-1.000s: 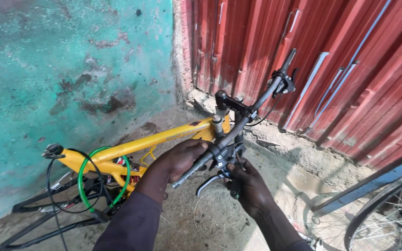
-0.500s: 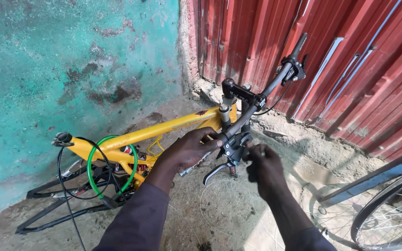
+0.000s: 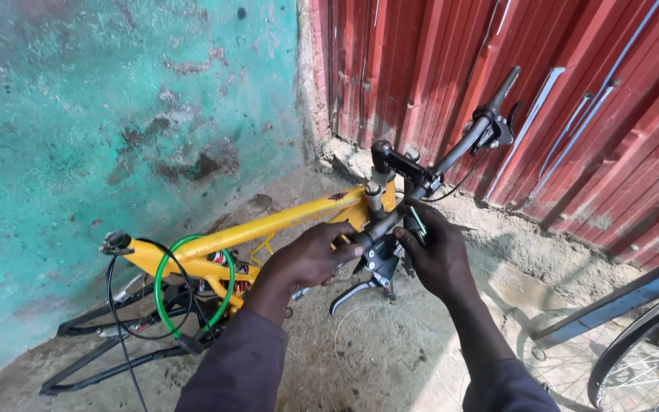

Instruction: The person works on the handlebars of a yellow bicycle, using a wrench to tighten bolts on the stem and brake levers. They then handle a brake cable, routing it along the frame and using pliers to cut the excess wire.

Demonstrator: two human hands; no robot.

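Hands, two: left hand (image 3: 310,255) and right hand (image 3: 436,255) grip one handlebar (image 3: 451,156).

No packages, signs or screens show. The only label-like marks are a small dark decal (image 3: 339,197) on the top tube of the yellow bike frame (image 3: 268,225), near its front end, and a small pale sticker (image 3: 431,183) on the black stem just above that frame.
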